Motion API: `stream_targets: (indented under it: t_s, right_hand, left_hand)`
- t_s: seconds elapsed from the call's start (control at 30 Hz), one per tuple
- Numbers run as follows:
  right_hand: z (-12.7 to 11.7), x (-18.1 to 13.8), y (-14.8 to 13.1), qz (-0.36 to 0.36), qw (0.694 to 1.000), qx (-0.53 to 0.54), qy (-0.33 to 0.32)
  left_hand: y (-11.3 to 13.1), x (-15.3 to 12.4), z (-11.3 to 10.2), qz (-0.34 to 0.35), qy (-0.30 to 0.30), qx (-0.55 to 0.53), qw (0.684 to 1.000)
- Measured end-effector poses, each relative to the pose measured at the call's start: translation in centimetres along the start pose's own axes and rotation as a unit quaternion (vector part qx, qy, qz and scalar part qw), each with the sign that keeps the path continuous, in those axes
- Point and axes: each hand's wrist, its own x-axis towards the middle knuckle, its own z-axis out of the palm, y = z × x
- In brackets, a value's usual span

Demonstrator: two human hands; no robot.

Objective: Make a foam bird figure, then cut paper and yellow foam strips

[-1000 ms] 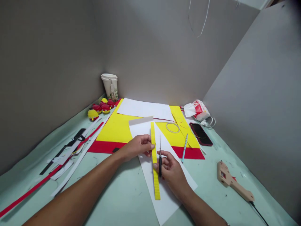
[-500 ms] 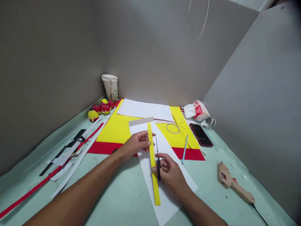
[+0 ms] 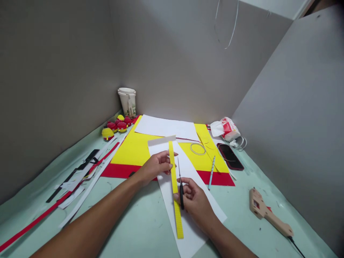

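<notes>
A long yellow strip of corrugated paper is held lengthwise in front of me, over a white sheet of paper whose far end is folded up. My left hand pinches the strip near its upper part, with fingers on both sides. In my right hand is a pair of scissors with black handles, the blades pointing away from me along the strip's right edge. My right thumb also touches the strip. Whether the blades are fully closed is hard to see.
Yellow card and red card lie behind. Paper offcuts are at left, near small red and yellow balls and a paper cup. At right are a pencil, tape ring, phone, tissue pack and glue gun.
The whole view has shifted slightly, so everything sits a little lower. Both hands keep the same hold on the strip and scissors.
</notes>
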Motion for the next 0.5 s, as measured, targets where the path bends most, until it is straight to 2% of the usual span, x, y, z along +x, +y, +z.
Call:
stream_targets:
  t_s: [0.23, 0.5]
  right_hand:
    - [0.05, -0.06, -0.10, -0.002, 1.000, 0.005, -0.003]
    - [0.04, -0.07, -0.04, -0.005, 1.000, 0.007, -0.006]
  left_hand:
    - [0.07, 0.07, -0.21, 0.015, 0.005, -0.016, 1.000]
    - [-0.09, 0.07, -0.29, -0.002, 0.007, -0.031, 0.999]
